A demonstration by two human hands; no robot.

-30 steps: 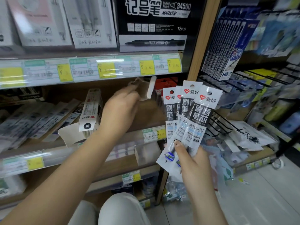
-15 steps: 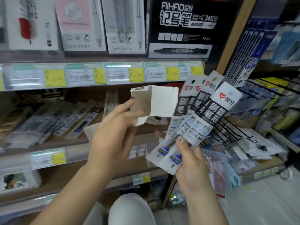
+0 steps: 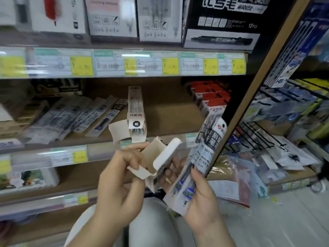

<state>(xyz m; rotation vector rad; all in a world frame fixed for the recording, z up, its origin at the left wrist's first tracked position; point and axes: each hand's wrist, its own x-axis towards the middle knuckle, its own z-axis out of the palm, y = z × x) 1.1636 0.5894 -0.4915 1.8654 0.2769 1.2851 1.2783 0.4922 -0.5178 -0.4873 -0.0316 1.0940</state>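
Gripping the small cardboard box (image 3: 151,157) in the left hand (image 3: 121,182), flaps open and mouth tilted toward the refill packets (image 3: 204,154) pinched together in the right hand (image 3: 203,200) just beside it, before the shelf (image 3: 169,113), probably for sliding them inside.

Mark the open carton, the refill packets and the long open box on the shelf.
open carton (image 3: 152,157): head view, tan inner wall.
refill packets (image 3: 207,148): head view, front packet's label.
long shelf box (image 3: 135,107): head view, white top face.
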